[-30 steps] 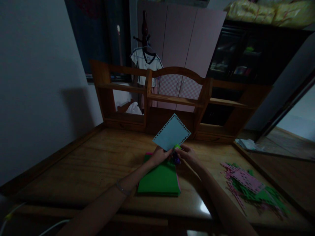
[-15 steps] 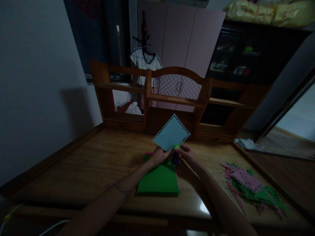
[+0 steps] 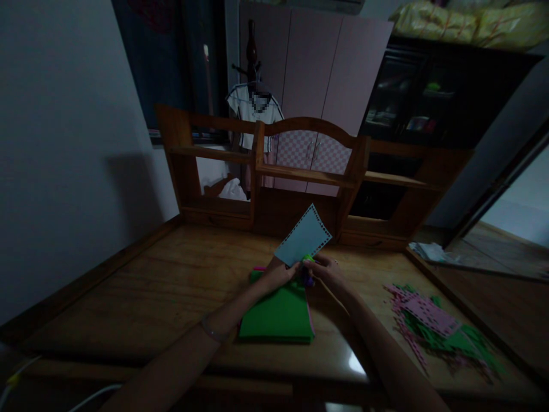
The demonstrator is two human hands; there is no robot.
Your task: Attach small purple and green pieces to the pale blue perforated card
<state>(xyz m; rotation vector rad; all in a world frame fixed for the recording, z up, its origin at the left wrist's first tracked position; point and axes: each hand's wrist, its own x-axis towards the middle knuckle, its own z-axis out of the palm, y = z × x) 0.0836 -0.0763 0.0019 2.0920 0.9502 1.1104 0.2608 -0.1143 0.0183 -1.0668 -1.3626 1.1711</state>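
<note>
My left hand (image 3: 281, 273) pinches the lower corner of a light blue sheet of paper (image 3: 303, 237), which is held up tilted and has rows of small dark holes along two edges. In my right hand (image 3: 328, 272) is a small paper punch (image 3: 307, 278) with a bright green top and a purple body, set at the lower right edge of the sheet. The fingers of both hands nearly meet there and partly hide the punch. Below them lies a stack of green paper (image 3: 277, 317) with pink edges showing.
On the wooden desk (image 3: 171, 286), to the right, lies a loose pile of pink and green cut paper strips (image 3: 441, 326) with holes. A wooden shelf unit (image 3: 300, 170) rises along the back edge. A wall (image 3: 77, 171) stands at the left.
The blue sheet has turned and tilted a little, its left corner now further right and lower. My left hand has shifted slightly; the punch stays at the paper's edge.
</note>
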